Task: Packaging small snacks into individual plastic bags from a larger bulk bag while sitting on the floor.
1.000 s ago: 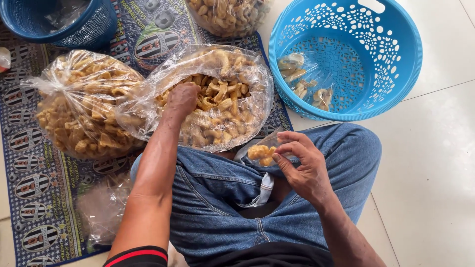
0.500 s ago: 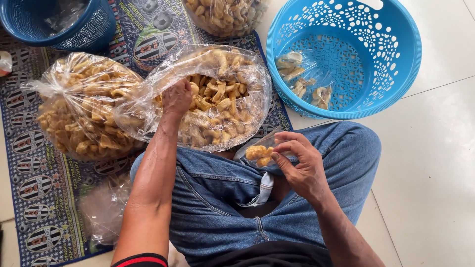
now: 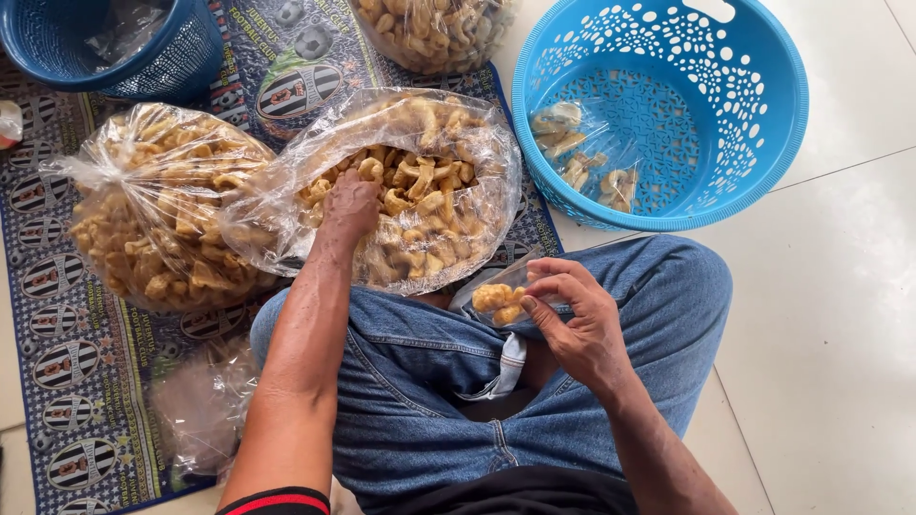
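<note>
Left hand (image 3: pixel 348 205) digs in open cracker bag (image 3: pixel 429 191); right hand (image 3: pixel 572 319) holds small packet (image 3: pixel 498 298).

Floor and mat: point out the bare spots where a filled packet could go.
Bare: white floor tiles right of the blue basket; basket floor beside its small packets. Crowded: the mat, under both big cracker bags.

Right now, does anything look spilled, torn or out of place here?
Nothing stands out. The left hand is inside the open big bag of snacks; the right hand holds a small bag. No loose pieces show on the mat.
</note>
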